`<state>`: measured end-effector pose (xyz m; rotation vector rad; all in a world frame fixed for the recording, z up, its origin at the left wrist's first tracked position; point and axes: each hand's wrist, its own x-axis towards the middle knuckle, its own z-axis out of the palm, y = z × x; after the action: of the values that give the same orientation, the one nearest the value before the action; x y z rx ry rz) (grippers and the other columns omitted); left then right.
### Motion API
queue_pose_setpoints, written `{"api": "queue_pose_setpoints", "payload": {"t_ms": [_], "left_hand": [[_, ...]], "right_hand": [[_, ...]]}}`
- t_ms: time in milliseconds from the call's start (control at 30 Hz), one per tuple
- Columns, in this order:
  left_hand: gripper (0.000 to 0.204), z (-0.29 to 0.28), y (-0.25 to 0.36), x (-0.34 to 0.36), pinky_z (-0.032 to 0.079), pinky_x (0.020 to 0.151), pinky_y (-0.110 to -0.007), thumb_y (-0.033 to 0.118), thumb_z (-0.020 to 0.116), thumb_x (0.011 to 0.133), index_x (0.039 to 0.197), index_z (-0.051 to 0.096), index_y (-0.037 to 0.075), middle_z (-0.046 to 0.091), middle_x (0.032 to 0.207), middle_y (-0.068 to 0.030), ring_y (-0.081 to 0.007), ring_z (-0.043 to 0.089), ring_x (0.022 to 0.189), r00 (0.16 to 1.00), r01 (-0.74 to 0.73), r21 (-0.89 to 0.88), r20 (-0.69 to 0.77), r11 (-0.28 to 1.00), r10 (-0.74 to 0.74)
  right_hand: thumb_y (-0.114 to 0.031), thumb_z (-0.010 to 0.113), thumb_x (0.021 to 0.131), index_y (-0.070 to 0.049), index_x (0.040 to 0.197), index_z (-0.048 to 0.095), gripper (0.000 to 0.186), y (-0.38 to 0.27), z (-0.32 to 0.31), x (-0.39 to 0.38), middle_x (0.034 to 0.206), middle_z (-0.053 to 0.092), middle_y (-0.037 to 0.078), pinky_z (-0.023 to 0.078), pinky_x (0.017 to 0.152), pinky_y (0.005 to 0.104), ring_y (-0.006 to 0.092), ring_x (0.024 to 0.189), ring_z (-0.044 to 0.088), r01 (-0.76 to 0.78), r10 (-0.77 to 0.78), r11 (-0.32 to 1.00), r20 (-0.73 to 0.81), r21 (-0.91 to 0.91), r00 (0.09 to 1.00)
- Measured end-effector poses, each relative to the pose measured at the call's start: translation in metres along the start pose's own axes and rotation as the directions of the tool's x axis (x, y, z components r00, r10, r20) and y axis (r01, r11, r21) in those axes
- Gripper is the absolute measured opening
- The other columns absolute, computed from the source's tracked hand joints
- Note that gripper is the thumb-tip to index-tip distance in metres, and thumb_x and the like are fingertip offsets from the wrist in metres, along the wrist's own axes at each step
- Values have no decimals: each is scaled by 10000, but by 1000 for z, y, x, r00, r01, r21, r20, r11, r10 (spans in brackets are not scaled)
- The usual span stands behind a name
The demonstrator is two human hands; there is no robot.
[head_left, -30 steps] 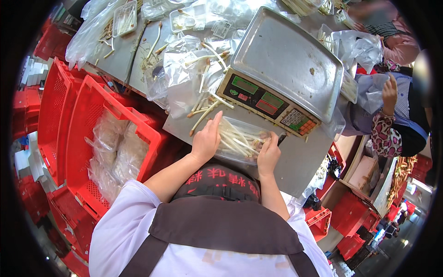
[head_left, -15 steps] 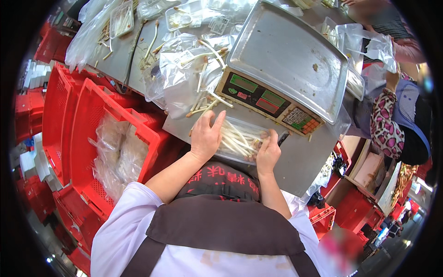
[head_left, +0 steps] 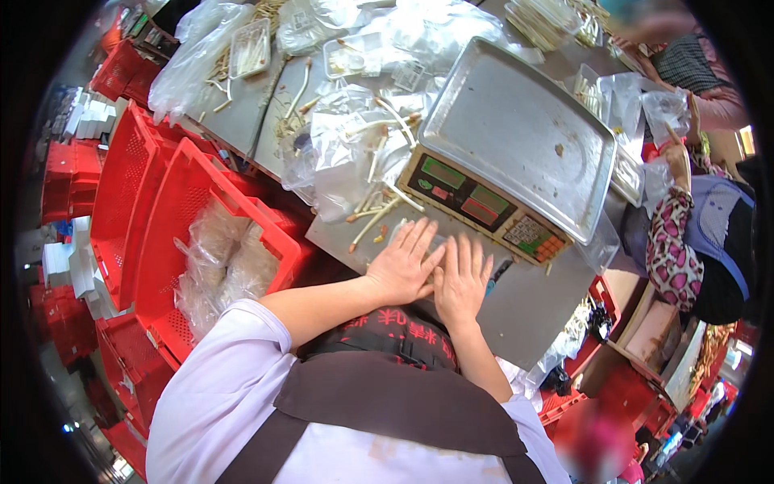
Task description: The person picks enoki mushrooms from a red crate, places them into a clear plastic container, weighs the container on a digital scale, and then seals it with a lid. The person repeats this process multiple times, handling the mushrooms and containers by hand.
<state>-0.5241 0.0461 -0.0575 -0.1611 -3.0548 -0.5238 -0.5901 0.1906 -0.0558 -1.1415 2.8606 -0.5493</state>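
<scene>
Both left hand (head_left: 405, 266) and right hand (head_left: 461, 284) are flat, palm-down, fingers outstretched, near the scale (head_left: 516, 149).

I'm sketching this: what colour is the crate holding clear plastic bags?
The crate is red, clearest in the head view.

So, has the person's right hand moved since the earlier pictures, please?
Yes, to the left: judged against the scale, the right hand has shifted leftward and now lies close beside the left hand.
</scene>
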Motion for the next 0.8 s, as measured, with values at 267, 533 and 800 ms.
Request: {"api": "queue_pose_setpoints", "payload": {"t_ms": [267, 533, 800], "left_hand": [[652, 11, 1, -8, 207, 1079, -550, 420, 585, 760, 1271, 467, 32, 340, 1374, -294, -443, 312, 1295, 997, 22, -93, -75, 995, -29], [696, 13, -7, -7, 210, 1103, -481, 406, 663, 702, 1259, 487, 26, 353, 1382, -281, -397, 323, 1311, 982, -20, -225, -187, 974, -23], [710, 29, -9, -8, 121, 1128, -500, 481, 640, 732, 1280, 498, 52, 266, 1447, -271, -374, 213, 1374, 978, -36, -171, -209, 985, -1]], "right_hand": [[-275, 578, 781, -24, 1276, 468, 566, 0, 9, -2, 1370, 408, 139, 246, 1068, 504, 327, 1288, 344, 20, -13, 998, 105, -68, 994], [-276, 483, 896, 23, 1309, 423, 514, 16, 17, -5, 1383, 392, 197, 244, 1071, 501, 395, 1293, 327, 157, -157, 988, -11, 3, 987], [-402, 345, 971, 88, 1362, 305, 628, 51, 30, -6, 1431, 267, 285, 227, 1083, 486, 439, 1317, 265, 165, -170, 984, -70, -64, 983]]}}
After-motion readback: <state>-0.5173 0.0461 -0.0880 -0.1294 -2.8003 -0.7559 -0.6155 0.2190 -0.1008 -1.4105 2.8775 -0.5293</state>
